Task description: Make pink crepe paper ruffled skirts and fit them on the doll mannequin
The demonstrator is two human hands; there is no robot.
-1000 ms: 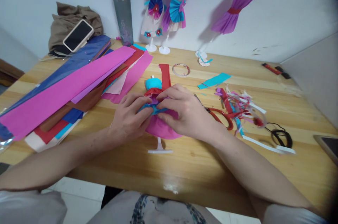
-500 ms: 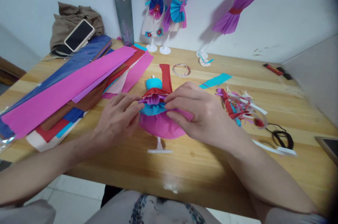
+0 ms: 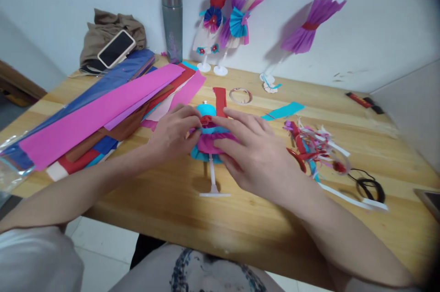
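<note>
A small mannequin on a white stand (image 3: 212, 175) carries a layered crepe-paper dress (image 3: 210, 144) with a blue top, red at the waist and a pink and blue skirt. My left hand (image 3: 175, 131) has its fingers pinched on the dress's left side at the waist. From the right, my right hand (image 3: 254, 152) grips the dress, its index finger near the red waist and its thumb lower at the skirt. Both hands cover the dress's sides. A red paper strip (image 3: 220, 99) lies just behind the mannequin.
Coloured crepe-paper sheets (image 3: 103, 115) cover the table's left side. At the back stand a flask (image 3: 172, 30) and dressed mannequins (image 3: 213, 17), one leaning (image 3: 312, 26). A tape roll (image 3: 240, 96), a blue strip (image 3: 284, 111) and paper scraps (image 3: 314, 143) lie right of centre.
The view has shifted slightly. The pink skirt layer now sits higher, with blue showing below it and more of the stand in sight. My left hand has moved up towards the waist.
</note>
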